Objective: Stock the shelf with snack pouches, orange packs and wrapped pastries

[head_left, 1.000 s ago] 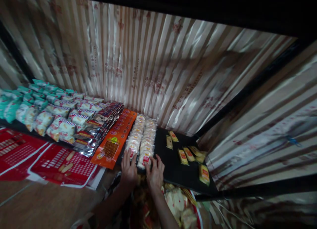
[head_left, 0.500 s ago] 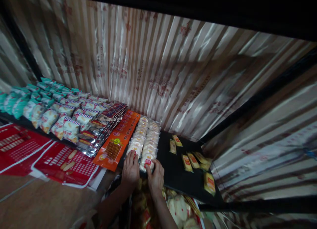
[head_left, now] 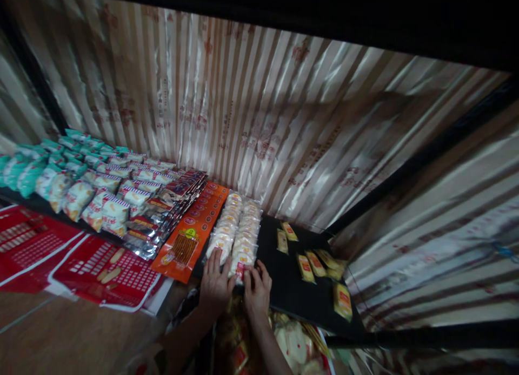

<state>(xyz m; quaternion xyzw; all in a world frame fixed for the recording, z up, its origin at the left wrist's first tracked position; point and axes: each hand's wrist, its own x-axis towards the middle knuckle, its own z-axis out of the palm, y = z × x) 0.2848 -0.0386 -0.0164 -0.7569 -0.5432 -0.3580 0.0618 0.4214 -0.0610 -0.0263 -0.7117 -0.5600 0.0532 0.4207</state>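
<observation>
Two rows of clear-wrapped round white crackers lie on a black shelf, a left row (head_left: 227,223) and a right row (head_left: 247,234). My left hand (head_left: 215,285) rests at the front of the left row, fingers spread on the nearest packets and thumb reaching to the front of the right row. At the right row's front right corner is my right hand (head_left: 258,291), fingers apart and slightly bent, touching the nearest packet, which has a red label (head_left: 240,270). Neither hand is wrapped around a packet. An orange snack pack (head_left: 190,229) with pretzel sticks pictured lies left of the rows.
Silver-brown packs (head_left: 162,218), white bags (head_left: 107,210) and teal bags (head_left: 32,175) line the shelf leftward. Several small yellow packets (head_left: 305,268) lie to the right on the black shelf (head_left: 279,288). Below are red printed bags (head_left: 109,272) and more wrapped snacks (head_left: 294,342). Striped sheeting (head_left: 227,104) hangs behind.
My left thumb has swung right, to the front of the right row. My right hand has shifted slightly right, its fingers more spread at the row's corner. The rows look nearly unchanged.
</observation>
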